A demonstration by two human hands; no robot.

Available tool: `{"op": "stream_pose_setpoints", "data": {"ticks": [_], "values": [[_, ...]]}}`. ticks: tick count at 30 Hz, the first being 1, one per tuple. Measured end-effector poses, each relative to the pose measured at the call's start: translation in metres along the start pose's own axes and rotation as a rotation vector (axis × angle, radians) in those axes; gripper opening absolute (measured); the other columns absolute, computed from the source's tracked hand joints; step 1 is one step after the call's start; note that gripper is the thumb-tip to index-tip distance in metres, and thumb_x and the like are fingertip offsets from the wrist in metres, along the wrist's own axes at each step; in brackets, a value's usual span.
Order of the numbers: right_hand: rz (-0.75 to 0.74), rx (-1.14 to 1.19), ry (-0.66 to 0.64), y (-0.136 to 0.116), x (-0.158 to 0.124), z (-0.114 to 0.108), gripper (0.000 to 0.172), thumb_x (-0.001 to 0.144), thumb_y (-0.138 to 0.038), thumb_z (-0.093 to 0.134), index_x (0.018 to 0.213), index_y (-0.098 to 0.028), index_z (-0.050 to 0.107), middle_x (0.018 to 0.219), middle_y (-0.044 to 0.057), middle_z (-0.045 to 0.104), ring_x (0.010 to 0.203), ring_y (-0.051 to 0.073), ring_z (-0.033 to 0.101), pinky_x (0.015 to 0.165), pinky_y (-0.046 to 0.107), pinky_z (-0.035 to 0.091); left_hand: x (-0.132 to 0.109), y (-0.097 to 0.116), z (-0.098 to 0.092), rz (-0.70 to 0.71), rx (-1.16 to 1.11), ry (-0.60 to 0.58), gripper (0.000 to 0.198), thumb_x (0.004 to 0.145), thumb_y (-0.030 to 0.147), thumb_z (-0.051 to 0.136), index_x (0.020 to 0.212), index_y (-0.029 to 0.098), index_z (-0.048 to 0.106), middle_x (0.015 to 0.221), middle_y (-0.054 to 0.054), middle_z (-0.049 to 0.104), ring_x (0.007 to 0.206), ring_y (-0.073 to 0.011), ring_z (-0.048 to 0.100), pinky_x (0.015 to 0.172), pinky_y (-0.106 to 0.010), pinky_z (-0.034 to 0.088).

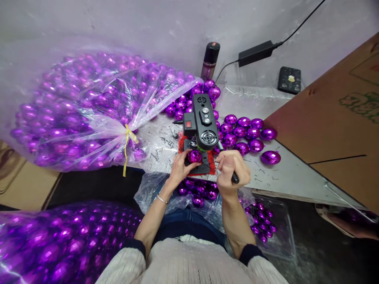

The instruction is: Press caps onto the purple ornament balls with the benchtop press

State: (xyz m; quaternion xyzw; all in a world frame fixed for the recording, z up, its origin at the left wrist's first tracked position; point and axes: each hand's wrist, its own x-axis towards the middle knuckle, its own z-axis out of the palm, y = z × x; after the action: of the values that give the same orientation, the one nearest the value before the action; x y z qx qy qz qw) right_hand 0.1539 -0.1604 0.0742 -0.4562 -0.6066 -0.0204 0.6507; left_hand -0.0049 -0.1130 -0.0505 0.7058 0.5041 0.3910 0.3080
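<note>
A small black bench machine [202, 122] with a red switch stands on a red mat at the table's near edge. My left hand [181, 167] pinches a shiny purple faceted ball [195, 156] under the machine's head. My right hand [232, 167] is closed around the machine's black lever handle [235, 178], just right of the ball. Several loose purple balls [247, 134] lie on the table to the right of the machine.
A big tied plastic bag of purple balls [89, 110] fills the table's left. More bagged balls sit on my lap [198, 191] and at lower left [59, 244]. A cardboard box [340, 118] stands right. A dark bottle [210, 59], power adapter [256, 53] and black device [289, 79] are behind.
</note>
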Motion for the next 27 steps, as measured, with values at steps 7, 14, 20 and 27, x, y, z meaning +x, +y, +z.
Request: {"op": "stream_pose_setpoints", "data": {"ticks": [7,14,20,27], "values": [[-0.029,0.025,0.018,0.003,-0.004,0.001,0.033,0.103,-0.017,0.05,0.071,-0.023,0.053,0.066,-0.002,0.06,0.066,0.014,0.063,0.061,0.031,0.045,0.0,-0.004,0.016,0.095,-0.002,0.062,0.061,0.088,0.053,0.082,0.139,0.022,0.065,0.136,-0.014,0.073,0.127,-0.0316,0.069,0.111,-0.048,0.053],[-0.019,-0.006,-0.001,0.008,-0.018,0.0,0.033,0.105,-0.023,0.049,0.072,-0.023,0.054,0.07,0.0,0.063,0.065,0.014,0.061,0.058,0.032,0.044,0.0,-0.007,0.025,0.124,0.053,0.064,0.061,0.089,0.054,0.081,0.139,0.022,0.066,0.129,-0.014,0.076,0.121,-0.0319,0.071,0.107,-0.047,0.053],[-0.065,-0.012,0.021,0.022,-0.036,0.002,0.033,0.105,-0.026,0.048,0.073,-0.024,0.055,0.069,-0.001,0.063,0.063,0.014,0.06,0.061,0.032,0.048,-0.002,-0.008,0.025,0.178,0.096,0.08,0.062,0.09,0.057,0.08,0.138,0.021,0.067,0.126,-0.014,0.077,0.116,-0.0303,0.071,0.103,-0.046,0.054],[-0.135,-0.039,0.045,0.039,-0.056,0.005,0.035,0.108,-0.029,0.043,0.076,-0.025,0.055,0.073,-0.002,0.067,0.062,0.013,0.061,0.072,0.036,0.056,-0.002,-0.006,0.022,0.213,0.092,0.08,0.06,0.09,0.054,0.081,0.138,0.02,0.066,0.121,-0.013,0.077,0.113,-0.029,0.071,0.101,-0.044,0.054]]}}
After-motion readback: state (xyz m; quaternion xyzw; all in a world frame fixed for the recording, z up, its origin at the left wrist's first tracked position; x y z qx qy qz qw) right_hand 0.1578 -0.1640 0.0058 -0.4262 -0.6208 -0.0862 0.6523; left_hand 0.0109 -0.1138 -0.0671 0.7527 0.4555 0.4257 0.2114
